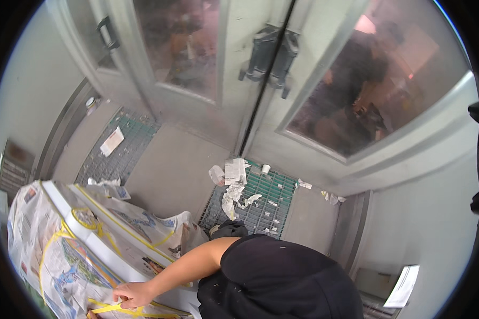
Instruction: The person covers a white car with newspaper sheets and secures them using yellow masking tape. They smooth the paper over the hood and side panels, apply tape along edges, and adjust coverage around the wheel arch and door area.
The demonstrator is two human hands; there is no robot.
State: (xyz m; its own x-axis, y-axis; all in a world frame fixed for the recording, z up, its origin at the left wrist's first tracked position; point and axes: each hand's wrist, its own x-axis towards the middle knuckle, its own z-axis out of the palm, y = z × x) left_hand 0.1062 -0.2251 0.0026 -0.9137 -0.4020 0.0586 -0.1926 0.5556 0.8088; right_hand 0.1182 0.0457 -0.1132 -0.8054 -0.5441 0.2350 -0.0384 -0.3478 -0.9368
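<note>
Our right hand [135,293]: pinching flat yellow tape strip [107,308], long axis leftward from grip. Left hand [92,315], far end: grip we cannot tell.

No legible txt. Newspaper masking [72,268] has print, too small/blurry to read; same w/ floor sheet [235,171] & wall sheet [402,287], AFAICT.

Soft, flat grey light, hazy around the door handles [263,50].
Right of the handles, a window [346,101] is dim and pinkish, with pale glare near its top; left of them, another window [181,48] looks smeared. Far below-left, yellow tape [107,308] reads clearly. Straight edges bend toward a black rim.
</note>
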